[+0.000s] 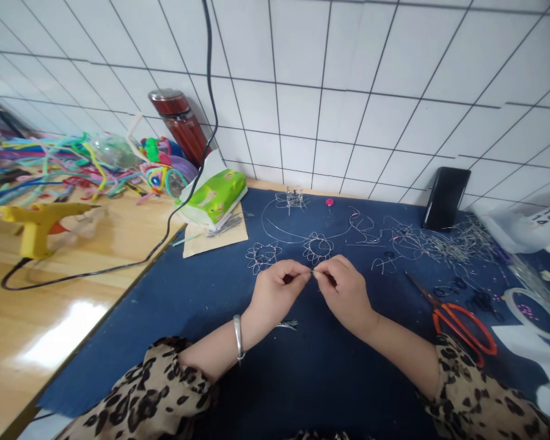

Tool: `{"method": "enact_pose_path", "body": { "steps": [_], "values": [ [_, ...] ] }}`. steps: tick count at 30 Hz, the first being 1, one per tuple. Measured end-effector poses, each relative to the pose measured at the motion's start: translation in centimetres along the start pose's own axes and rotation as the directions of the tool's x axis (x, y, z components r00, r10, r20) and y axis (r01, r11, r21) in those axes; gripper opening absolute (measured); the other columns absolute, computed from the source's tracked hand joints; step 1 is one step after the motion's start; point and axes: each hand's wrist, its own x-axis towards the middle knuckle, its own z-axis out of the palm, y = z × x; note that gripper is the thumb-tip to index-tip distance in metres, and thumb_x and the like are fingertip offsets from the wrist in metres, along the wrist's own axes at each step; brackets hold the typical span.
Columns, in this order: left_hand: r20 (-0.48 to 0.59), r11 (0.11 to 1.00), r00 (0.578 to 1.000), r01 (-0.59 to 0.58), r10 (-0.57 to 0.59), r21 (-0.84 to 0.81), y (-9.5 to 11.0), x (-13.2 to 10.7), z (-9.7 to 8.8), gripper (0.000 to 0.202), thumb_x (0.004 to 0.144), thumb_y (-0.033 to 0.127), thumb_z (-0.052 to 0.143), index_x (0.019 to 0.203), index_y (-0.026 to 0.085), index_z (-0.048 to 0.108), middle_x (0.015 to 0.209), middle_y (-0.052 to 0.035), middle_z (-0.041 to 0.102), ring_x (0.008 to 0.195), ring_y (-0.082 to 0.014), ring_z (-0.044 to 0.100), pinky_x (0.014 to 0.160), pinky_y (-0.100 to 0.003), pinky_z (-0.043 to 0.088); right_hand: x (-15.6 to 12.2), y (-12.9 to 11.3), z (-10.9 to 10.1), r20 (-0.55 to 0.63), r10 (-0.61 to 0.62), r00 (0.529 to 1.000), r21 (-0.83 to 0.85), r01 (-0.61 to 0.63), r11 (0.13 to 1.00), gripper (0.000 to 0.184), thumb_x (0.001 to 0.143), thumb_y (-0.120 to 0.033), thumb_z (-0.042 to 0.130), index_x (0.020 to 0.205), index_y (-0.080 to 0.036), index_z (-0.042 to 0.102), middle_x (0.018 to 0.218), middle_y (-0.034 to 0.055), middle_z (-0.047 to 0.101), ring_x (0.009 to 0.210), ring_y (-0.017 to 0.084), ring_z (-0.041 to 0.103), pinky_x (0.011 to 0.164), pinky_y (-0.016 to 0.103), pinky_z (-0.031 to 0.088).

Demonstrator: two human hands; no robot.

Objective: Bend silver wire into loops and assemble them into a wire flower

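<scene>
A dark blue, matte cover lies over the tabletop [321,379], a strip of pale wood showing along its far edge against glossy white tiles. Near the middle of that surface, well in from both side edges, a thin wire [312,271] of silvery metal shows as a tiny glint between the two hands. Just beyond it, toward the far edge, lie two wire flowers, both openwork rings edged with looped petals and dotted with small pinkish specks: the left flower [256,260] and the right flower [308,247]. Toward the far right corner spreads a springy, scribbled wire tangle [462,241], with a smooth black phone [447,198] propped upright behind it. Nearer the right edge rest the scissors [436,304], their slim dark blades angled to the far left and their orange handles forming rounded loops. By the far left corner, a glossy green tissue packet [217,198] sits on flat tan paper. The left hand [275,290], a smooth metal bangle at its wrist, slants in from the near left; the right hand [343,293] mirrors it from the near right. Both have their knuckles up and their fingers curled, thumb meeting index in a fine pinch on the wire, the tips almost touching. The forearms converge from loose, leopard-spotted sleeves.
</scene>
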Motion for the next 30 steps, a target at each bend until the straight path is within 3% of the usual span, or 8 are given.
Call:
{"method": "enact_pose_path", "body": {
  "steps": [3,5,11,15,23,30],
  "values": [
    [0.218,0.979,0.972,0.127,-0.090,-0.160,0.1,0.4,-0.9,0.015,0.078,0.027,0.056,0.085,0.017,0.064,0.073,-0.0010,0.062,0.062,-0.0105,0.052,0.057,-0.021,0.043,0.0,0.2,-0.1,0.051,-0.034,0.998,-0.031,0.036,0.999,0.014,0.084,-0.017,0.046,0.077,-0.019,0.057,0.078,0.0018,0.054,0.077,0.014,0.050,0.072,0.027,0.039],
    [0.309,0.968,0.946,0.166,-0.102,-0.189,0.1,0.6,-1.5,0.015,0.078,0.027,0.055,0.084,0.016,0.065,0.072,-0.0008,0.061,0.060,-0.0097,0.051,0.057,-0.021,0.043,-0.1,0.3,-0.1,0.082,-0.069,0.994,-0.067,0.074,0.995,0.016,0.086,-0.019,0.045,0.078,-0.019,0.059,0.078,0.0026,0.054,0.077,0.015,0.049,0.073,0.028,0.039],
    [0.395,0.980,0.913,0.157,-0.098,-0.120,-0.3,0.7,-2.0,0.012,0.077,0.022,0.055,0.080,0.016,0.064,0.070,0.0005,0.058,0.059,-0.0093,0.048,0.058,-0.022,0.041,-0.4,0.9,0.1,0.142,-0.158,0.977,-0.119,0.175,0.977,0.020,0.088,-0.021,0.043,0.082,-0.019,0.062,0.079,0.0037,0.056,0.077,0.015,0.050,0.075,0.030,0.038],
    [0.402,0.979,0.910,0.160,-0.097,-0.126,-0.6,0.5,-1.9,0.010,0.077,0.021,0.054,0.079,0.016,0.062,0.067,0.0019,0.055,0.058,-0.0085,0.045,0.057,-0.021,0.038,-0.4,0.9,-0.3,0.196,-0.151,0.969,-0.093,0.171,0.981,0.017,0.087,-0.020,0.045,0.084,-0.019,0.062,0.083,0.0033,0.057,0.079,0.014,0.051,0.076,0.030,0.038],
    [0.370,0.959,0.927,0.157,-0.061,-0.237,-0.5,0.3,-1.7,0.009,0.078,0.020,0.054,0.078,0.015,0.061,0.069,0.0013,0.053,0.062,-0.0088,0.044,0.056,-0.020,0.038,-0.2,-0.2,-1.2,0.182,0.046,0.982,0.164,-0.077,0.983,0.009,0.079,-0.015,0.054,0.077,-0.021,0.061,0.075,-0.0014,0.055,0.070,0.011,0.051,0.066,0.024,0.040],
    [0.276,0.927,0.957,0.182,-0.091,-0.329,0.0,-0.3,-0.8,0.009,0.078,0.023,0.057,0.078,0.015,0.060,0.071,0.0001,0.056,0.062,-0.0086,0.046,0.055,-0.019,0.039,-0.4,-0.6,-1.2,0.270,0.250,0.930,0.376,-0.341,0.861,0.004,0.077,-0.022,0.056,0.076,-0.021,0.059,0.069,-0.0030,0.053,0.064,0.010,0.048,0.060,0.024,0.039]
  ]
}}
